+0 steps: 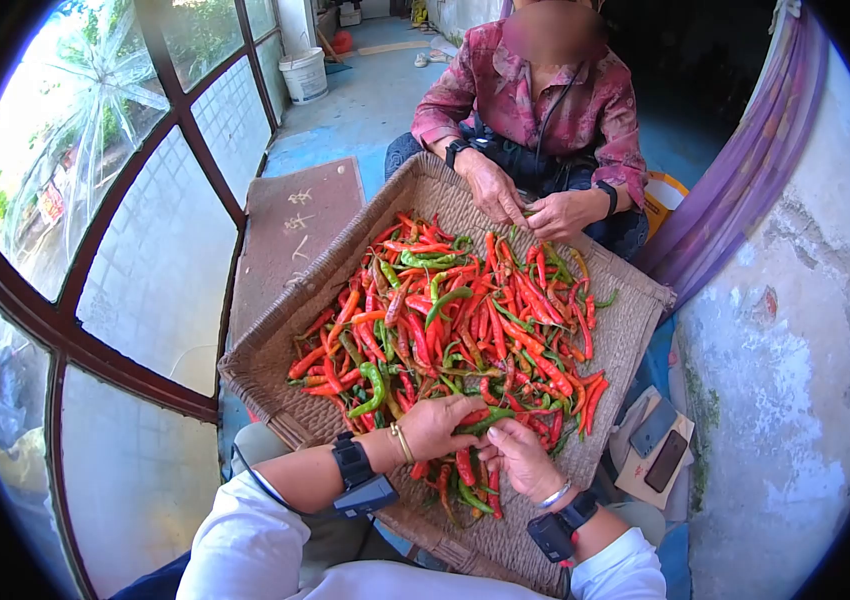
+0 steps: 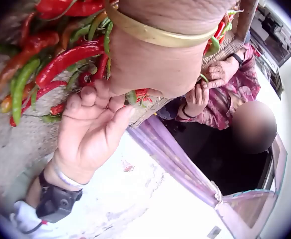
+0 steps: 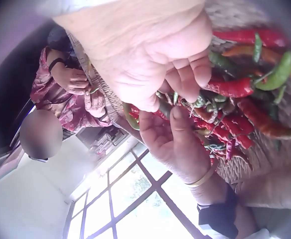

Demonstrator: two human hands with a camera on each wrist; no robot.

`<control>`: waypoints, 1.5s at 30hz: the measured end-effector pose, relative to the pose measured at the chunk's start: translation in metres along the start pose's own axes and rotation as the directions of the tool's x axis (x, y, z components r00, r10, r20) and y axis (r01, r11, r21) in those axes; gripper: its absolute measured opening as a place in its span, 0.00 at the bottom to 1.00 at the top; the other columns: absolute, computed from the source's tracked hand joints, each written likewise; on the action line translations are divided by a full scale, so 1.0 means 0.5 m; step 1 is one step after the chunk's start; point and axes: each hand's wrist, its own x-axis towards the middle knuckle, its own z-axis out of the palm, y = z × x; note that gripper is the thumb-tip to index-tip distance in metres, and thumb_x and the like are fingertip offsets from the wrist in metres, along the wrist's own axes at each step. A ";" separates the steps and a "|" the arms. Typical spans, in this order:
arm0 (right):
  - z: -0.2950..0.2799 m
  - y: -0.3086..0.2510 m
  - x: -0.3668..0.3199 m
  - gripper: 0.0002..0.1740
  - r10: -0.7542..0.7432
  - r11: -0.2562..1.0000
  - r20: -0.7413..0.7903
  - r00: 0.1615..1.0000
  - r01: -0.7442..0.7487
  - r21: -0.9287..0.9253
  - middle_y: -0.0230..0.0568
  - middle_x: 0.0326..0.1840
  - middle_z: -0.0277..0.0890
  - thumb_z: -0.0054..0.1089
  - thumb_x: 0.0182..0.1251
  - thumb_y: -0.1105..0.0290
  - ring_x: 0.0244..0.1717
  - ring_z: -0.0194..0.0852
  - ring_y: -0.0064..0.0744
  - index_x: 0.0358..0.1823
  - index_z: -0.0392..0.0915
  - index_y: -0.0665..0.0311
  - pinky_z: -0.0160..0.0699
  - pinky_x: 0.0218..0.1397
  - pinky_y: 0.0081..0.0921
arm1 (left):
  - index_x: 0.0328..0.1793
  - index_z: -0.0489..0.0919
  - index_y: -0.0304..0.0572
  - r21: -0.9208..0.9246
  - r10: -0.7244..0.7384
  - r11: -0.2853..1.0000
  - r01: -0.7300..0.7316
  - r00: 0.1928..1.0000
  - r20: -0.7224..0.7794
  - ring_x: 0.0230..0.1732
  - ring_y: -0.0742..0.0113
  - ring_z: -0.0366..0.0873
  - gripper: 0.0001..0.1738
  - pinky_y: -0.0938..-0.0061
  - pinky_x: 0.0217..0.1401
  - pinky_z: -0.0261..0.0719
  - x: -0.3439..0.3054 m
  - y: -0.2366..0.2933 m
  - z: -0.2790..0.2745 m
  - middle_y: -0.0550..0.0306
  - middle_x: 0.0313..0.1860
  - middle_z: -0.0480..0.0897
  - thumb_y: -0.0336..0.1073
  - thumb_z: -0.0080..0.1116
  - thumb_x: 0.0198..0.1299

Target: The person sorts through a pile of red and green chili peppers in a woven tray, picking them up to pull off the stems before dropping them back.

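1. The square woven basket (image 1: 621,345) lies in front of you, one corner toward the other person.
2. The other person (image 1: 577,110), in a pink patterned shirt, sits across from you, both hands over the far rim.
3. The heap of red and green peppers (image 1: 465,320) lies inside the basket.
4. Your left hand (image 1: 433,430) has its fingers curled round a green pepper.
5. Your right hand (image 1: 525,462) pinches that pepper's other end.
6. The green pepper (image 1: 485,421) is between your hands, above the heap's near side.
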 end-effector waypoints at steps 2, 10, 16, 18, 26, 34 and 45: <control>0.001 0.004 0.000 0.10 0.019 0.999 0.013 1.000 -0.019 0.036 0.36 0.27 0.73 0.52 0.60 0.64 0.25 0.72 0.21 0.36 0.70 0.64 0.69 0.23 0.13 | 0.52 0.68 0.42 -0.015 0.021 1.000 -0.021 1.000 0.008 0.38 0.53 0.76 0.29 0.67 0.39 0.75 -0.003 0.013 0.002 0.49 0.38 0.76 0.44 0.62 0.44; 0.015 0.010 -0.004 0.10 -0.046 0.996 -0.083 0.995 0.052 0.066 0.34 0.23 0.74 0.53 0.60 0.63 0.22 0.72 0.21 0.31 0.71 0.63 0.68 0.21 0.14 | 0.52 0.67 0.41 -0.340 -0.110 0.929 0.145 0.987 0.120 0.32 0.65 0.78 0.29 0.74 0.34 0.74 -0.008 0.008 0.014 0.52 0.31 0.78 0.41 0.65 0.45; 0.015 -0.001 -0.007 0.09 -0.102 0.981 -0.122 0.987 0.120 0.152 0.32 0.24 0.74 0.51 0.61 0.64 0.21 0.72 0.21 0.30 0.72 0.63 0.68 0.20 0.14 | 0.42 0.73 0.40 -0.407 -0.103 0.897 0.172 0.977 0.185 0.25 0.71 0.74 0.18 0.76 0.29 0.71 -0.008 0.009 0.006 0.57 0.24 0.76 0.39 0.63 0.47; 0.019 -0.014 -0.013 0.11 -0.080 0.965 -0.134 0.988 0.111 0.238 0.31 0.24 0.73 0.49 0.62 0.63 0.21 0.72 0.21 0.30 0.72 0.62 0.67 0.21 0.16 | 0.41 0.73 0.40 -0.417 -0.127 0.884 0.209 0.968 0.216 0.25 0.72 0.73 0.16 0.76 0.29 0.71 -0.007 0.015 -0.001 0.57 0.24 0.76 0.38 0.62 0.48; -0.020 -0.023 -0.001 0.09 0.092 0.879 -0.176 0.980 0.004 0.477 0.29 0.20 0.70 0.50 0.59 0.62 0.20 0.65 0.23 0.29 0.72 0.60 0.62 0.22 0.21 | 0.38 0.75 0.40 -0.448 -0.089 0.880 0.156 0.982 0.166 0.29 0.73 0.74 0.13 0.77 0.32 0.71 -0.008 0.006 -0.005 0.56 0.26 0.77 0.35 0.62 0.48; -0.033 -0.043 -0.003 0.07 0.059 0.890 -0.164 0.985 0.022 0.454 0.31 0.21 0.71 0.49 0.59 0.65 0.22 0.67 0.23 0.32 0.71 0.60 0.63 0.22 0.20 | 0.39 0.76 0.38 -0.619 -0.048 0.759 0.199 0.966 0.253 0.32 0.79 0.72 0.10 0.81 0.36 0.71 -0.010 -0.006 -0.020 0.64 0.28 0.77 0.29 0.60 0.50; 0.009 -0.046 -0.008 0.11 -0.596 0.380 0.243 0.766 0.535 -0.754 0.41 0.38 0.74 0.55 0.54 0.72 0.38 0.71 0.24 0.39 0.74 0.66 0.70 0.40 0.20 | 0.44 0.76 0.39 -0.694 -0.211 0.586 0.419 0.906 0.368 0.29 0.84 0.70 0.12 0.86 0.32 0.71 -0.016 -0.012 0.001 0.68 0.27 0.77 0.32 0.58 0.52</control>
